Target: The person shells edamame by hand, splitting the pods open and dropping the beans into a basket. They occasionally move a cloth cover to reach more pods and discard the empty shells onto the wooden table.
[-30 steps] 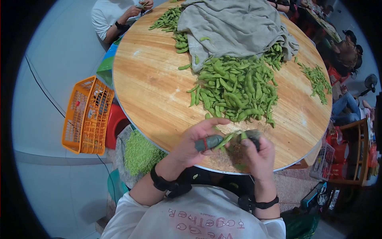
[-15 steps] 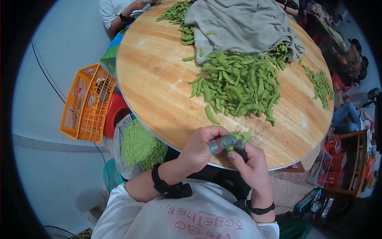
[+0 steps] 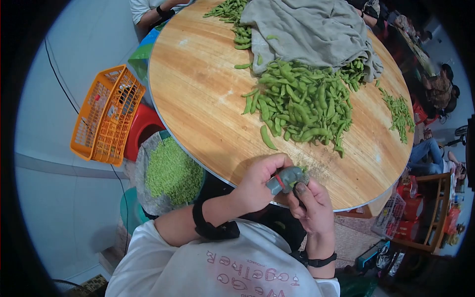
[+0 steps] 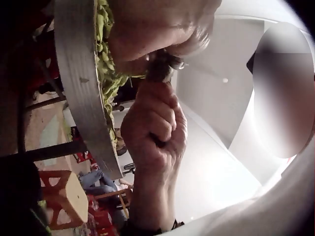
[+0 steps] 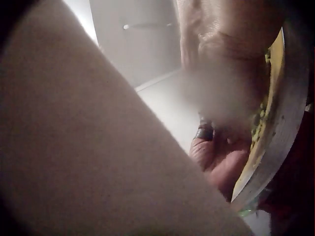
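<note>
In the head view my left hand (image 3: 261, 182) and right hand (image 3: 314, 202) meet over the table's near edge. Between their fingertips they pinch a green soybean pod (image 3: 293, 187), mostly hidden by the fingers. A grey cover with a red band wraps the left thumb; something dark covers a right-hand digit. Just beyond the hands lies a heap of soybean pods (image 3: 304, 106), with one loose pod (image 3: 267, 137) at its near left. The left wrist view shows my right hand (image 4: 153, 123) with its fingers curled. Part of my left hand (image 5: 221, 160) appears in the right wrist view.
A grey cloth (image 3: 307, 32) covers the back of the heap on the round wooden table (image 3: 198, 99). Shelled beans (image 3: 173, 171) fill a lined container at lower left, near an orange basket (image 3: 106, 116). More pods (image 3: 398, 116) lie at right. Another person sits across.
Both hands have come together and drawn toward the near edge. The pod that stuck out from the left fingers is now mostly covered. A loose pod now shows where the left hand was.
</note>
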Motion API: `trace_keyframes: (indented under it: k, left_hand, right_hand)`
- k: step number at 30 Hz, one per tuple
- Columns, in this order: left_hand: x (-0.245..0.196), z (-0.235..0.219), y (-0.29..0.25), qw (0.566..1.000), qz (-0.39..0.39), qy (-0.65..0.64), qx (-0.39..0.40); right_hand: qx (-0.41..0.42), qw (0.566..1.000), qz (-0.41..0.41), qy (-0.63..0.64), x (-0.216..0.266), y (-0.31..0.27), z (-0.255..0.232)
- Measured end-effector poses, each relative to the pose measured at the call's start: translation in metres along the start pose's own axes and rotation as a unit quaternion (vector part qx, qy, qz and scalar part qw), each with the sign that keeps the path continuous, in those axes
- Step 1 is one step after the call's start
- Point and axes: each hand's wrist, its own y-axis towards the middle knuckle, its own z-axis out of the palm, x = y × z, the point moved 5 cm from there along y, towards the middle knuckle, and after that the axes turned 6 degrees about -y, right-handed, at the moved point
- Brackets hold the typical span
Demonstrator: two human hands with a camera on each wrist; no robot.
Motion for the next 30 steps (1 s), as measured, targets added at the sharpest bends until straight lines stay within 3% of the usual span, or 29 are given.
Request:
trace_keyframes:
  k: [1,2,4,6,8,10,11,12,13,14,17,20,21,22,23,24,25,26,27,28,30]
  left_hand:
    - [0.001,0.005,0.000,0.991,-0.070,-0.099,0.055]
    - [0.004,0.002,0.001,0.991,-0.071,-0.100,0.055]
    - [0.008,0.006,0.002,0.973,-0.069,-0.163,0.151]
    - [0.007,0.006,0.002,0.970,-0.056,-0.168,0.168]
    - [0.006,0.010,0.002,0.966,-0.041,-0.175,0.186]
    - [0.014,0.011,0.004,0.967,-0.097,-0.193,0.135]
    - [0.016,0.014,0.005,0.965,-0.097,-0.197,0.140]
    - [0.017,0.012,0.006,0.987,-0.074,-0.076,0.120]
    - [0.018,0.010,0.008,0.993,-0.048,0.046,0.097]
    - [0.018,0.010,0.008,0.993,-0.048,0.043,0.102]
    - [0.011,0.014,0.012,0.990,-0.023,0.050,0.133]
    - [0.003,0.017,0.015,0.991,-0.008,0.046,0.128]
    - [0.004,0.014,0.016,0.989,-0.043,0.090,0.112]
    - [0.006,0.009,0.016,0.984,-0.077,0.134,0.094]
    - [0.006,0.005,0.015,0.984,-0.076,0.133,0.093]
    - [0.006,0.009,0.010,0.961,-0.057,0.182,0.198]
    - [0.008,0.016,0.004,0.925,-0.038,0.229,0.302]
    - [0.007,0.018,0.001,0.925,-0.039,0.228,0.302]
    - [0.009,0.027,-0.010,0.884,-0.080,0.253,0.386]
    - [0.010,0.033,-0.020,0.833,-0.119,0.275,0.465]
    - [0.008,0.031,-0.015,0.831,-0.123,0.299,0.452]
  right_hand:
    - [0.000,1.000,0.001,-0.001,0.000,-0.002,-0.001]
    - [0.015,0.998,0.026,0.055,-0.002,-0.004,0.000]
    - [0.029,0.992,0.050,0.110,-0.003,-0.007,-0.003]
    - [0.089,0.974,0.078,0.195,-0.006,-0.009,0.000]
    - [0.078,0.974,0.076,0.197,-0.006,-0.009,-0.003]
    - [0.062,0.976,0.070,0.196,-0.007,-0.008,-0.005]
    - [-0.001,0.999,0.002,0.050,-0.005,-0.005,-0.012]
    - [-0.065,0.991,-0.065,-0.098,-0.001,-0.005,-0.019]
    - [-0.097,0.979,-0.093,-0.154,-0.001,-0.006,-0.024]
    - [-0.102,0.978,-0.093,-0.156,-0.001,-0.007,-0.028]
    - [-0.051,0.997,-0.002,0.066,0.001,-0.008,-0.030]
    - [-0.069,0.997,0.002,0.037,0.001,-0.007,-0.032]
    - [-0.056,0.993,-0.036,-0.100,0.004,-0.007,-0.038]
    - [-0.056,0.993,-0.036,-0.102,0.005,-0.004,-0.051]
    - [-0.169,0.939,-0.134,-0.268,0.021,-0.003,-0.072]
    - [-0.273,0.836,-0.225,-0.419,0.038,-0.005,-0.082]
    - [-0.273,0.837,-0.224,-0.418,0.046,0.001,-0.083]
    - [-0.328,0.735,-0.185,-0.565,0.057,0.006,-0.084]
    - [-0.369,0.606,-0.138,-0.691,0.064,0.007,-0.084]
    - [-0.369,0.606,-0.138,-0.691,0.063,0.007,-0.085]
    - [-0.350,0.657,-0.158,-0.649,0.056,0.010,-0.090]
